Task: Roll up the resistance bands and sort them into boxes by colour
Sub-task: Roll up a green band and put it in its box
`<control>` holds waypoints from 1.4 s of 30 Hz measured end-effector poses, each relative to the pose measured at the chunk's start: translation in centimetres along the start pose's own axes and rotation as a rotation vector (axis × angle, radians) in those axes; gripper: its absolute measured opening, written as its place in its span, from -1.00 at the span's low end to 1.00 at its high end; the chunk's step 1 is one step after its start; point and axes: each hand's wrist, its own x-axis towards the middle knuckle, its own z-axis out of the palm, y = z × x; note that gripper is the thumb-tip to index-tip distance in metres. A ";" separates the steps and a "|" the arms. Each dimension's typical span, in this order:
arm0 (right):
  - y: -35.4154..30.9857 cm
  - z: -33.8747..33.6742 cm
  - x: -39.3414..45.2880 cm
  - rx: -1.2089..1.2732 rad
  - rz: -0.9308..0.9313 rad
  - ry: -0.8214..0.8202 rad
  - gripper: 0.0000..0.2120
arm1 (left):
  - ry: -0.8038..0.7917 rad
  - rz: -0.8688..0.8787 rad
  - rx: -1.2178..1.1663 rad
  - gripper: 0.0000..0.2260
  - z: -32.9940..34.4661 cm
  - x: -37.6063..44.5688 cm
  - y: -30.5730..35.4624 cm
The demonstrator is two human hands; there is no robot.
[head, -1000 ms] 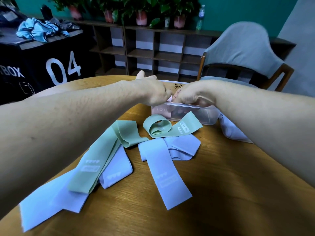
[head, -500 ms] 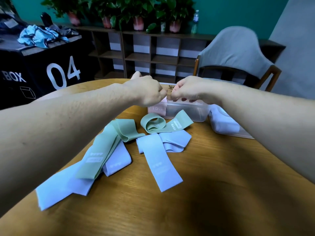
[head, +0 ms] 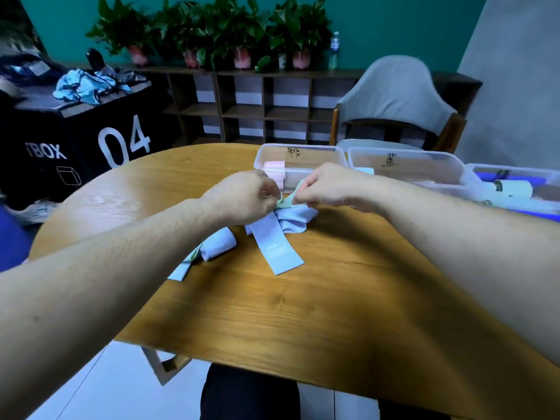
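A round wooden worktop [head: 303, 313] is seen from above, with three clear plastic boxes lined along its far edge. The leftmost box [head: 303, 150] holds a pink roll [head: 274, 166]; the middle box [head: 424, 160] stands just beside it, and a rolled green band [head: 512, 187] lies in the rightmost box [head: 515, 171]. Loose pale blue bands [head: 278, 253] are spread in front of the leftmost box, the longest lying flat with its long axis running from the hands toward the near right. A further blue band [head: 218, 244] lies partly under the left forearm. Above the pile, a green band [head: 288, 200] is pinched between both hands, only a short strip showing, slanted up toward the right. The left hand [head: 242, 198] is curled, its grip closed on the strip's near end; the right hand [head: 327, 186] is likewise curled, thumb and fingers closed on the far end.
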 end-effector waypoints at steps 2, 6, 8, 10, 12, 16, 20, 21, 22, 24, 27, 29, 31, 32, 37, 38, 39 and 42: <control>0.5 1.0 -0.9 -0.008 0.016 -0.024 -0.84 | -0.011 -0.035 0.000 -0.73 0.7 -1.0 -0.1; 1.7 2.3 -1.6 -0.013 0.033 -0.036 -0.77 | -0.095 -0.189 -0.019 -0.64 1.9 -1.5 -0.2; 2.2 2.6 -1.6 -0.001 0.041 -0.037 -0.80 | -0.142 -0.201 -0.035 -0.62 2.2 -1.2 -0.1; 2.8 2.6 -1.6 0.009 0.048 -0.028 -0.83 | -0.183 -0.199 -0.063 -0.60 2.5 -1.1 0.0; 3.4 2.5 -1.7 0.017 0.049 -0.013 -0.84 | -0.177 -0.186 -0.101 -0.59 2.8 -1.1 0.1; 4.7 2.2 -2.7 0.054 0.063 -0.002 -0.85 | -0.037 -0.123 -0.157 -0.64 2.9 -2.1 0.8; 5.9 1.5 -4.3 0.084 0.056 0.012 -0.86 | 0.044 0.006 -0.137 -0.62 2.6 -3.3 2.1; 6.1 1.3 -4.9 0.102 0.051 0.027 -0.86 | 0.056 0.043 -0.130 -0.61 2.5 -3.6 2.9; 6.4 1.2 -5.3 0.133 0.048 0.039 -0.85 | 0.066 0.077 -0.125 -0.60 2.5 -3.9 3.6; 6.9 1.0 -6.3 0.207 0.052 0.058 -0.76 | 0.073 0.132 -0.126 -0.59 2.5 -4.5 5.4; 7.8 0.7 -7.7 0.269 0.049 0.086 -0.54 | 0.091 0.211 -0.156 -0.59 2.8 -5.1 7.7; 8.2 0.4 -9.0 0.332 0.039 0.116 -0.45 | 0.095 0.267 -0.163 -0.58 3.2 -5.5 9.1; 8.5 0.1 -10.3 0.410 0.020 0.131 -0.47 | 0.092 0.322 -0.183 -0.57 3.5 -5.9 10.5; 8.6 0.0 -10.9 0.447 0.009 0.132 -0.50 | 0.087 0.350 -0.190 -0.56 3.6 -6.1 11.2; 10.1 -1.2 -13.5 0.330 -0.050 0.202 -0.71 | 0.099 0.416 -0.279 -0.55 4.3 -7.0 14.9; 10.3 -1.6 -14.1 0.343 -0.053 0.218 -0.72 | 0.109 0.402 -0.297 -0.55 4.3 -7.2 15.5; 10.5 -1.9 -14.6 0.368 -0.050 0.229 -0.72 | 0.122 0.392 -0.309 -0.54 4.4 -7.4 16.0; 11.1 -3.0 -16.2 0.358 -0.029 0.278 -0.74 | 0.163 0.343 -0.332 -0.54 4.9 -7.8 17.1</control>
